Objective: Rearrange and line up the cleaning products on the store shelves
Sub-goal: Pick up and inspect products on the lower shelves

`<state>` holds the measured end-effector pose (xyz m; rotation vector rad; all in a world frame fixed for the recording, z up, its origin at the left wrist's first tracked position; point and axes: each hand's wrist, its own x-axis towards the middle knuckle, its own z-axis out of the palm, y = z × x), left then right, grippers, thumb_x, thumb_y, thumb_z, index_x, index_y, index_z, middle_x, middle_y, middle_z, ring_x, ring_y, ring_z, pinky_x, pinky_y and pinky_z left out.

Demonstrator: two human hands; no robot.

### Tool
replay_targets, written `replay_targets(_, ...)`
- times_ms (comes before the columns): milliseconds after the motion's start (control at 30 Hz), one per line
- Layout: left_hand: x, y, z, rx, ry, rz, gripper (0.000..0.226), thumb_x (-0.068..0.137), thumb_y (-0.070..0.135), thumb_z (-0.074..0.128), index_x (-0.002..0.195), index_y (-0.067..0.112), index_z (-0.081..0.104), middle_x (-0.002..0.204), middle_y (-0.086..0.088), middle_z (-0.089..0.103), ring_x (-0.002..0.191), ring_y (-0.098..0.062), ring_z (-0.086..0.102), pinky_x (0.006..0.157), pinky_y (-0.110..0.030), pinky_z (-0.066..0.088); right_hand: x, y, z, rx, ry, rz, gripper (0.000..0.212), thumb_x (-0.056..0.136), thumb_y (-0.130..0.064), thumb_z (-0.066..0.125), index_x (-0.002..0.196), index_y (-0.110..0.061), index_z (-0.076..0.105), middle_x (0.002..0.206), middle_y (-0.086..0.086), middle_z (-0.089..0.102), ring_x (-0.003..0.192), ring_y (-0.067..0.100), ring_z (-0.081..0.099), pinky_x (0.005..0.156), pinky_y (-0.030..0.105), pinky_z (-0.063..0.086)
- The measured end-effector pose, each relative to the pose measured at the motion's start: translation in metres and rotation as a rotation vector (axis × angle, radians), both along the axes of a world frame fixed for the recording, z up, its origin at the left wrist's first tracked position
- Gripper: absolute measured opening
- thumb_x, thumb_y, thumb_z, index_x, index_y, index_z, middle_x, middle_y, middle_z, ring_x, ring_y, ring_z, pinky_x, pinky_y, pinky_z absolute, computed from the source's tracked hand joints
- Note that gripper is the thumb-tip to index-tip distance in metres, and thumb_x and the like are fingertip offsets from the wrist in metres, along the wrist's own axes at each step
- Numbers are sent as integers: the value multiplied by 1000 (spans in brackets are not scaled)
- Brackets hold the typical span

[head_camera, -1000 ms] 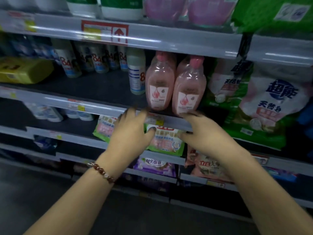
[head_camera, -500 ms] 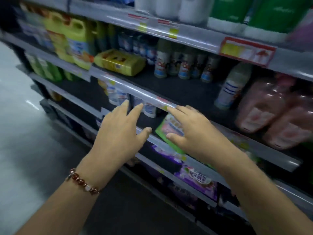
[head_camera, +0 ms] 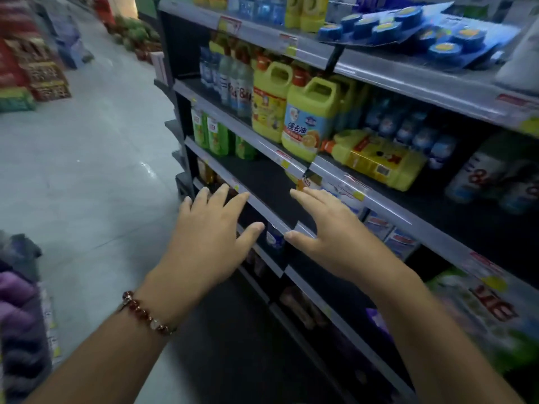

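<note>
My left hand (head_camera: 211, 231) and my right hand (head_camera: 329, 231) hover side by side, fingers straight and spread, holding nothing, in front of a bare stretch of the dark shelf (head_camera: 262, 177). Above them two yellow detergent jugs (head_camera: 309, 118) stand upright at the shelf edge. A third yellow jug (head_camera: 379, 158) lies on its side to their right. Green bottles (head_camera: 215, 135) stand one shelf below the jugs, at the left end. White bleach bottles (head_camera: 484, 176) stand blurred at the right.
Blue round toilet blocks (head_camera: 408, 27) hang in packs over the top shelf. White and blue packets (head_camera: 379, 225) sit right of my right hand. The grey aisle floor (head_camera: 87, 170) opens to the left, with stacked goods (head_camera: 32, 71) at its far side.
My view has swung left along the shelving, from the pink bottles and bags to the yellow jugs at the aisle end. Both hands left the shelf edge and stay empty.
</note>
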<state>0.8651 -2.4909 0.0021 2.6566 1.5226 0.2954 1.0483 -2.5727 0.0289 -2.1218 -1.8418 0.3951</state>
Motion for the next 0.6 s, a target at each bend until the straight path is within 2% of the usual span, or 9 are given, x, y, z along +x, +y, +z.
replay_targets(200, -7, 92, -20, -66, 19, 35, 69, 94, 66, 31, 154, 32, 31, 162, -1, 29, 148, -25, 27, 119, -48, 26, 9, 105, -18, -13, 10, 22, 73, 97, -46, 56, 158, -34, 17, 165, -8, 16, 153, 15, 9, 123, 36, 12)
replay_targets(433, 31, 240, -20, -45, 116, 39, 65, 97, 65, 32, 154, 33, 31, 164, -2, 25, 148, -24, 25, 117, -42, 24, 42, 262, -33, 3, 58, 72, 73, 98, -48, 54, 158, -35, 14, 165, -9, 15, 153, 16, 6, 122, 37, 10)
replay_targets(600, 58, 335, -7, -28, 100, 55, 63, 97, 58, 41, 153, 31, 34, 163, -1, 28, 147, -21, 27, 116, -38, 25, 58, 360, -27, 51, 110, 141, 71, 97, -46, 56, 157, -32, 20, 162, -10, 21, 148, 14, 19, 118, 31, 22)
